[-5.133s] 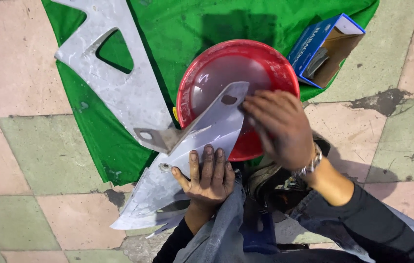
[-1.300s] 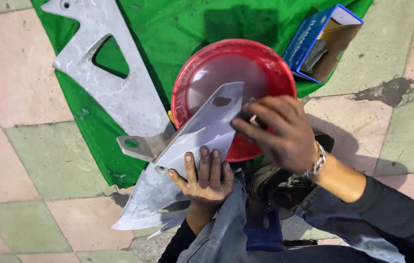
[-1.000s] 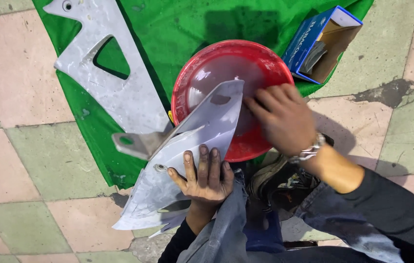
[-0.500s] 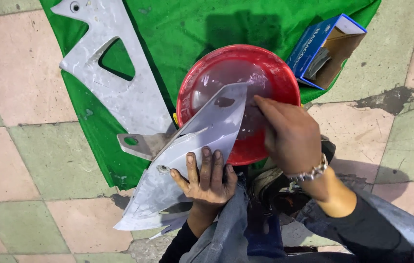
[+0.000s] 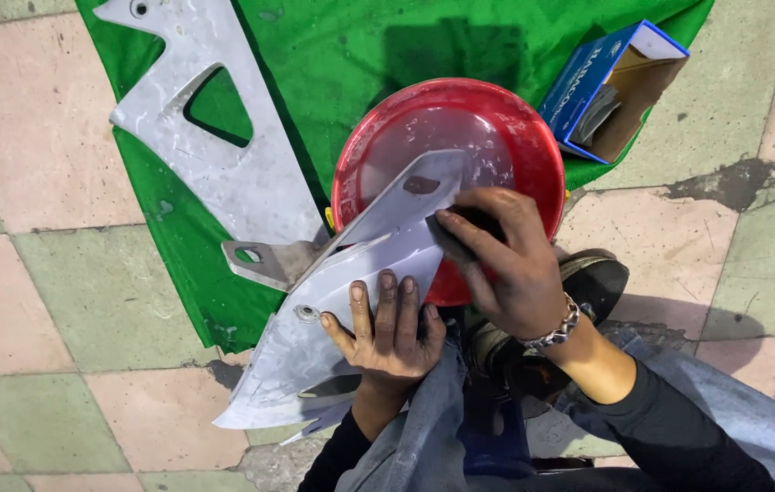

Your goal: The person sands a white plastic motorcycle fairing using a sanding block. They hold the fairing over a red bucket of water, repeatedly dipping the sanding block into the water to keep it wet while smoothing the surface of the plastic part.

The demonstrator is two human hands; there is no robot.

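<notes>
**Grey panel held over a red bowl**

Head view: a tiled floor point(image 5: 50, 282) carries a green cloth point(image 5: 333, 82). The left hand point(image 5: 387, 323) lies flat, fingers spread, steadying a grey panel point(image 5: 333, 301) over the red bowl point(image 5: 497, 118). The right hand point(image 5: 506, 260) presses a dark pad point(image 5: 460, 223) against the panel, pinching it.

A grey plastic fairing panel point(image 5: 351, 301) is held at the centre of the frame, propped over the rim of a red basin point(image 5: 506, 118). The left hand point(image 5: 392, 323) is spread flat on its lower part; the right hand point(image 5: 506, 260) is pressed on its upper edge over a dark pad. A second grey panel point(image 5: 214, 155) is laid on green cloth point(image 5: 333, 55) at upper left. An open blue box point(image 5: 610, 91) is seen at upper right.
</notes>
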